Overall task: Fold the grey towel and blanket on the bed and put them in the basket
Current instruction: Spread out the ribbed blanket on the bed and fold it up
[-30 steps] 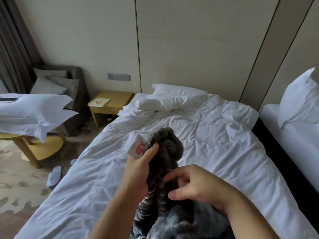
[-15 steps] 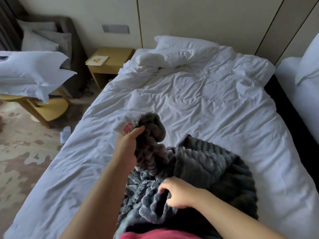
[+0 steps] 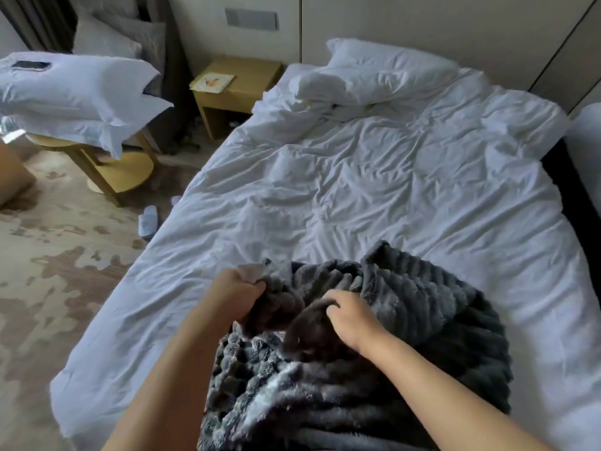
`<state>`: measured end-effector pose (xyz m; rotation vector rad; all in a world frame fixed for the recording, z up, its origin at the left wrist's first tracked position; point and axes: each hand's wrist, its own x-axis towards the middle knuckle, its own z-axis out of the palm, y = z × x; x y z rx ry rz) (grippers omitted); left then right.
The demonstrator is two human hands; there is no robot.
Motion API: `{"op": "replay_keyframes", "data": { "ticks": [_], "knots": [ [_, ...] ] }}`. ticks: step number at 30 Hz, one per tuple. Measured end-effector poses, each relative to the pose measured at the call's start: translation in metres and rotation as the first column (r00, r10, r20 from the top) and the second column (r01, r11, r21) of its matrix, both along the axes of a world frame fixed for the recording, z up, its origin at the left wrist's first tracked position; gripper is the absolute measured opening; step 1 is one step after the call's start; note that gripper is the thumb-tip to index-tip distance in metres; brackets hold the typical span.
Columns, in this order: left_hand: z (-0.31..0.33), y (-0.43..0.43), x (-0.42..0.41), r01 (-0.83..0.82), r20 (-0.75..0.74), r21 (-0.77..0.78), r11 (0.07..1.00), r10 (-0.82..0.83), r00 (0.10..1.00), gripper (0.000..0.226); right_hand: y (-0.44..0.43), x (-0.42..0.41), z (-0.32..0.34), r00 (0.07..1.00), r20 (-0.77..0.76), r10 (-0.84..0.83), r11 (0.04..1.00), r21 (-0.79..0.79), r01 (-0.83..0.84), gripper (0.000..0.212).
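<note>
A dark grey ribbed fleece blanket (image 3: 422,307) lies bunched on the near part of the white bed (image 3: 374,190). My left hand (image 3: 237,291) grips a corner of the blanket together with its label, low over the sheet. My right hand (image 3: 351,314) pinches a fold of the blanket just to the right of it. No basket and no separate grey towel can be made out in the head view.
Two white pillows (image 3: 374,73) lie at the head of the bed. A wooden nightstand (image 3: 234,89) stands left of it. More pillows (image 3: 74,89) rest on a round wooden table (image 3: 120,167). A slipper (image 3: 148,219) lies on the carpet.
My left hand has lowered the blanket corner from chest height down to the bed. My right hand moved up to a fold beside it. The view tilted downward.
</note>
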<state>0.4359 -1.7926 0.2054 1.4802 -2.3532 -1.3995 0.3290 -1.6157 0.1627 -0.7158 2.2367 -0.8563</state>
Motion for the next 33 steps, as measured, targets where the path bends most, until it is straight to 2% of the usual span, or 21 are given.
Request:
{"op": "replay_keyframes", "data": {
  "ticks": [1,2,4,5,8,9,11,14,17,19,21,23,25,28,30,33],
  "knots": [
    [0.006,0.003,-0.005,0.061,0.068,-0.014,0.998,-0.06,0.996,0.022,-0.003,-0.006,0.025,0.985,0.134,-0.11,0.982,-0.139,0.129,0.034],
    [0.013,0.007,-0.011,0.088,0.064,-0.01,0.996,-0.087,0.994,0.024,-0.003,-0.011,0.052,0.943,0.299,-0.149,0.934,-0.272,0.234,0.033],
    [0.029,0.017,-0.023,0.086,-0.081,0.055,0.995,-0.081,0.993,0.022,0.008,-0.019,0.1,0.842,0.539,-0.018,0.824,-0.47,0.318,0.023],
    [0.038,0.023,-0.03,0.088,-0.209,0.114,0.99,-0.063,0.976,0.018,0.017,-0.02,0.12,0.826,0.556,0.091,0.786,-0.549,0.284,0.023],
    [0.069,0.049,-0.049,0.102,-0.539,0.295,0.95,0.077,0.839,0.014,0.045,-0.016,0.16,0.859,0.424,0.288,0.741,-0.667,0.081,0.017],
    [0.08,0.058,-0.052,0.135,-0.617,0.371,0.919,0.135,0.775,0.013,0.052,-0.014,0.168,0.885,0.376,0.275,0.724,-0.687,0.066,0.014],
    [0.101,0.074,-0.056,0.276,-0.727,0.491,0.826,0.215,0.652,0.011,0.061,-0.014,0.181,0.946,0.303,0.113,0.689,-0.711,0.145,0.011],
    [0.123,0.095,-0.06,0.512,-0.854,0.416,0.752,0.131,0.503,0.021,0.064,-0.019,0.189,0.954,0.276,-0.117,0.628,-0.724,0.286,0.013],
    [0.143,0.109,-0.059,0.64,-0.908,0.296,0.709,0.002,0.419,0.029,0.065,-0.019,0.195,0.922,0.27,-0.278,0.535,-0.753,0.382,0.019],
    [0.153,0.112,-0.059,0.729,-0.919,0.257,0.634,-0.072,0.387,0.033,0.068,-0.02,0.197,0.887,0.287,-0.362,0.469,-0.766,0.44,0.026],
    [0.163,0.111,-0.058,0.788,-0.908,0.316,0.529,-0.072,0.413,0.028,0.071,-0.017,0.198,0.876,0.266,-0.402,0.46,-0.769,0.444,0.025],
    [0.173,0.109,-0.057,0.821,-0.886,0.342,0.457,-0.133,0.444,0.021,0.073,-0.014,0.198,0.883,0.171,-0.436,0.489,-0.779,0.393,0.018],
    [0.185,0.104,-0.059,0.81,-0.824,0.352,0.468,-0.255,0.506,0.041,0.074,-0.011,0.2,0.899,0.024,-0.437,0.549,-0.784,0.288,0.022],
    [0.207,0.091,-0.065,0.731,-0.696,0.518,0.444,-0.279,0.662,0.063,0.073,-0.006,0.205,0.895,-0.18,-0.408,0.625,-0.77,0.13,0.026],
    [0.22,0.081,-0.071,0.669,-0.605,0.62,0.41,-0.294,0.74,0.081,0.069,-0.003,0.206,0.895,-0.188,-0.405,0.619,-0.777,0.116,0.024],
    [0.238,0.074,-0.08,0.608,-0.471,0.665,0.434,-0.389,0.792,0.086,0.066,-0.004,0.208,0.866,-0.208,-0.455,0.624,-0.769,0.143,0.028]
  ]
}}
